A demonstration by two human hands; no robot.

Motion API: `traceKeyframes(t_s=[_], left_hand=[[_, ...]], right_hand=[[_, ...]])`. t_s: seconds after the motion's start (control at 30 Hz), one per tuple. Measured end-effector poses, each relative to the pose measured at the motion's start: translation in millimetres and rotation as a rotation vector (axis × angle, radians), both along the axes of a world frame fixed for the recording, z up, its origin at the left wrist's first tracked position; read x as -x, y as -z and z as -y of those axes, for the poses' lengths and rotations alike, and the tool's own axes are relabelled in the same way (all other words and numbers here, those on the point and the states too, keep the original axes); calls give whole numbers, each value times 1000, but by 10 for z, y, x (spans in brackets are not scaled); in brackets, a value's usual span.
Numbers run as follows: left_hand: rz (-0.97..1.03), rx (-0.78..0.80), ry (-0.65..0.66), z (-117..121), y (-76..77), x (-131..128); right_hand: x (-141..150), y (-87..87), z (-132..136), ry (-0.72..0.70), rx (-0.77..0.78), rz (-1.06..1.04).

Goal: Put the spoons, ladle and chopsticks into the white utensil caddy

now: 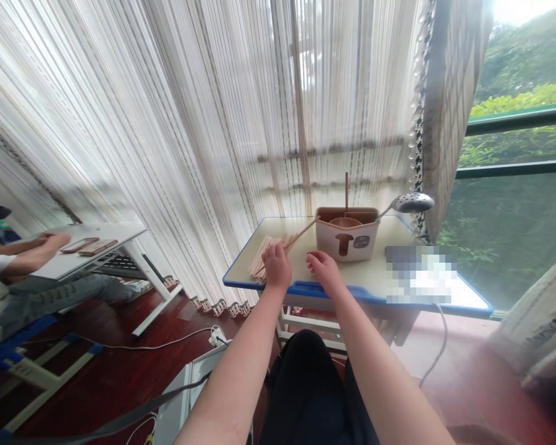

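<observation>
- Head view: my left arm slants up from the bottom edge, wrist bent downward, fingers over the slender sticks (258, 261) left of the frame's centre.
- My left grip (277, 267) touches that loose, pale, wood-like pile; its fingertips are hidden, so I cannot tell whether they are clenched on any.
- One longer stick (304, 229) slants from beside my left fingers toward the box's rim.
- My right arm rises from the lower right; the right grip (323, 267) is half curled above the blue-edged counter (370, 278), nothing visible in it, though I cannot tell how far it closes.
- Right of centre stands the white, brown-lined box (327, 245), with a shiny perforated skimmer (413, 202) leaning out.
</observation>
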State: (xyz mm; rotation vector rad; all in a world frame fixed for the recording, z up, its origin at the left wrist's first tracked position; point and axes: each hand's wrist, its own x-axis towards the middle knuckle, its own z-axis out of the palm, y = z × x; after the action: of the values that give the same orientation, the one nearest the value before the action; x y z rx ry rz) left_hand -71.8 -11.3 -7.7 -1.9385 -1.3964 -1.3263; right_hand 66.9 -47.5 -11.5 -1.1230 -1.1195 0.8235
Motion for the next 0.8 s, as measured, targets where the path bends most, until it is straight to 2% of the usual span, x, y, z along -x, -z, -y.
traceKeyframes(t_s=[0.1, 0.37, 0.6, 0.8], left_hand=[[-123, 15, 114, -4, 13, -10], [-235, 78, 305, 48, -16, -10], [-269, 127, 357, 72, -60, -30], [-285, 137, 371, 171, -118, -45]], right_hand=[[-11, -8, 5, 20, -13, -63], [-39, -13, 6, 100, -54, -180], [-16, 9, 21, 88, -96, -128], [-50, -30, 90, 148, -178, -100]])
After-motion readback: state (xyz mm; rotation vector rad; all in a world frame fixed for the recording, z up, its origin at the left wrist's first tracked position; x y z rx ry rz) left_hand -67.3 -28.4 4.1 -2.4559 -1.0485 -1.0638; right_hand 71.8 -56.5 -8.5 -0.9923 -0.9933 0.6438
